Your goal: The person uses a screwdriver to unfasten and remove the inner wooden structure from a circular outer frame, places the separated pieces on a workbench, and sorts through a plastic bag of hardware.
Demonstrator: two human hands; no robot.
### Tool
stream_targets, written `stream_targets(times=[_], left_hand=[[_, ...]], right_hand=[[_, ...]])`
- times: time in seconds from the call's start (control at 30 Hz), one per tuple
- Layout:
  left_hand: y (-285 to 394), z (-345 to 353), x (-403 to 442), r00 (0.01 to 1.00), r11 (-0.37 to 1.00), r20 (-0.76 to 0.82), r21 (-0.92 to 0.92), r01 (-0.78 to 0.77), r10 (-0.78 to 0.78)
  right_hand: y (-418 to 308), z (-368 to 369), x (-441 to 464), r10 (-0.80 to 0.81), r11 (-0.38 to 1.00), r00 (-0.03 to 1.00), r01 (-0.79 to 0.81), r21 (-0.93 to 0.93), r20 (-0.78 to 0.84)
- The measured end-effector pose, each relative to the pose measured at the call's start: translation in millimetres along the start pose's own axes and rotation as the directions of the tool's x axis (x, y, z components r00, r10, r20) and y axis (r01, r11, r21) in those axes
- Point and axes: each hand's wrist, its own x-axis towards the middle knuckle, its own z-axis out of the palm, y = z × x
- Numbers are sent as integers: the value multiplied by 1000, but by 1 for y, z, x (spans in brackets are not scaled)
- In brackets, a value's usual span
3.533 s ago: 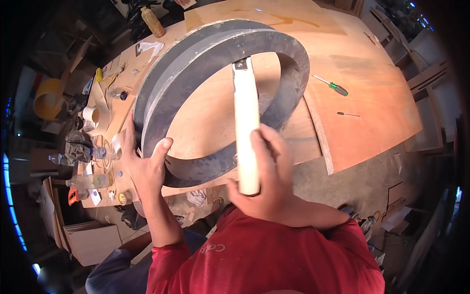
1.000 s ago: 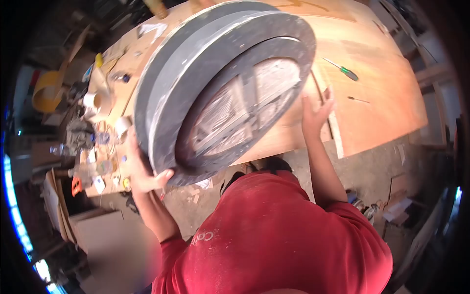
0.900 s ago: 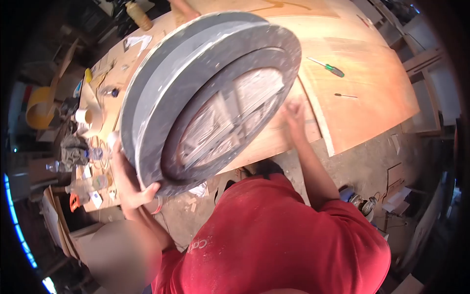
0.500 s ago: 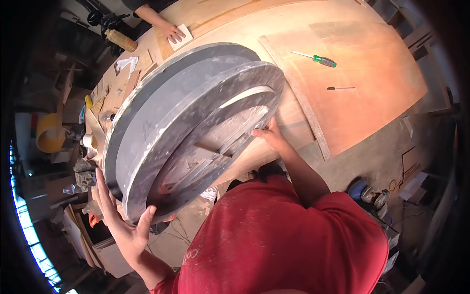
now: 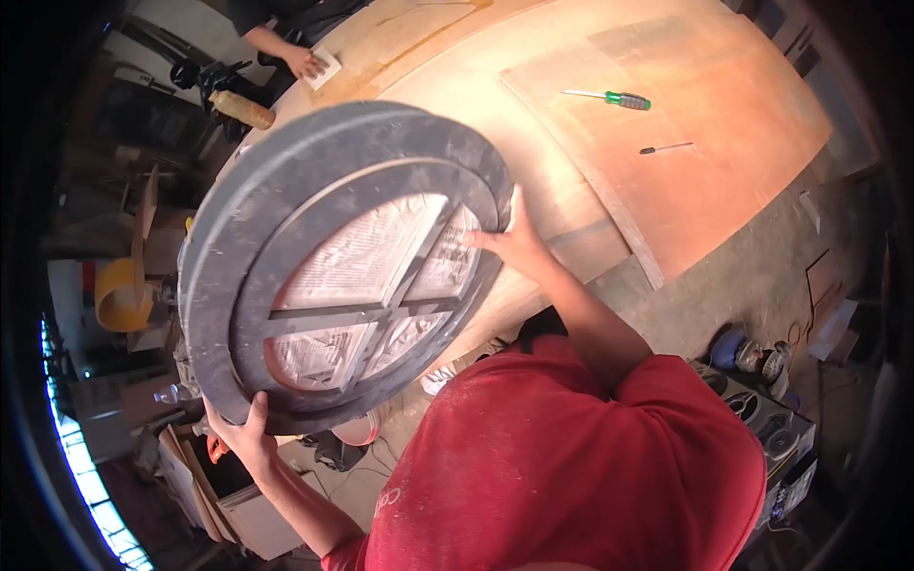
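A round dark grey window frame [image 5: 214,276] fills the middle of the head view. Crossed bars divide its centre, and printed paper [image 5: 367,252] covers the panes between them. My left hand [image 5: 246,436] grips the lower left rim, thumb on the near face and fingers behind it, partly hidden. On the right rim, my right hand [image 5: 514,238] holds on with the thumb over the face. The frame is raised and tilted, its barred face turned towards me.
A green-handled screwdriver [image 5: 624,100] and a thin dark-handled tool [image 5: 666,148] lie on a plywood sheet [image 5: 724,190]. Across the wooden table, a co-worker's hand [image 5: 303,63] presses a white pad [image 5: 325,68]. A bottle [image 5: 242,109] is nearby. Boxes [image 5: 238,509] stand below left.
Both my hands have turned the window frame, so its barred face shows much more fully and its edge less. The co-worker's hand and pad appear farther up and left.
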Motion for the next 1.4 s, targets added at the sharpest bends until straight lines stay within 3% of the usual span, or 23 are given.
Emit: stream_targets(times=[0.03, 0.1, 0.13, 0.2, 0.23, 0.3, 0.33, 0.37, 0.43, 0.57, 0.73, 1.0, 1.07, 1.17, 1.23, 1.3, 1.33, 1.4], left_hand=[[-10, -5, -1, 1000, 1000, -14, -3, 4, -4], [-30, -12, -6, 995, 985, -97, -171, -41, 25], [-51, -26, -9, 993, 951, -78, -304, 55, -83], [-86, -27, -15, 990, 916, -105, -398, 46, -95], [-103, -19, -13, 986, 871, -113, -489, 54, -124], [-129, 2, -10, 971, 733, -91, -672, 105, -223], [-139, 16, -8, 955, 634, -61, -760, 145, -291], [-141, 36, -9, 927, 500, 12, -840, 212, -374], [-154, 74, -12, 946, 372, 122, -898, 235, -302], [-173, 156, -15, 909, 117, 243, -948, 297, -338], [-184, 240, -32, 848, -180, 455, -890, 419, -274], [-164, 287, -73, 735, -313, 603, -795, 520, -309], [-162, 289, -77, 625, -326, 686, -728, 604, -373], [-146, 284, -80, 564, -336, 739, -671, 661, -369], [-149, 287, -82, 582, -343, 746, -666, 663, -323], [-145, 284, -83, 471, -313, 786, -600, 736, -400], [-141, 280, -83, 474, -324, 790, -599, 732, -390], [-140, 278, -79, 363, -289, 849, -484, 826, -383]], right_hand=[[-13, 4, 6, -50, 998, 999, 51, 26, -15], [-60, -3, 12, -276, 943, 961, 267, -200, -19], [-91, -5, 12, -340, 925, 940, 339, -171, 28], [-156, -3, 8, -474, 853, 876, 482, -200, 91], [-189, -5, 7, -537, 796, 836, 546, -260, 112], [-258, 11, -2, -699, 494, 693, 646, -582, 175], [-289, 22, -12, -703, 481, 686, 653, -585, 188], [-319, 33, -25, -689, 406, 680, 648, -645, 250], [-377, 59, -54, -647, 234, 666, 636, -735, 370], [-432, 117, -60, -555, -175, 580, 620, -765, 596], [-430, 182, -9, -357, -393, 679, 514, -763, 641], [-417, 231, 12, -65, -577, 800, 457, -677, 596], [-416, 238, 16, 47, -579, 809, 501, -644, 586], [-405, 248, 25, 53, -592, 787, 520, -616, 614], [-393, 259, 33, 50, -588, 792, 516, -623, 609], [-388, 265, 39, 76, -608, 794, 517, -603, 604], [-386, 270, 40, 86, -617, 787, 523, -588, 611], [-374, 275, 43, 62, -619, 770, 529, -581, 635]])
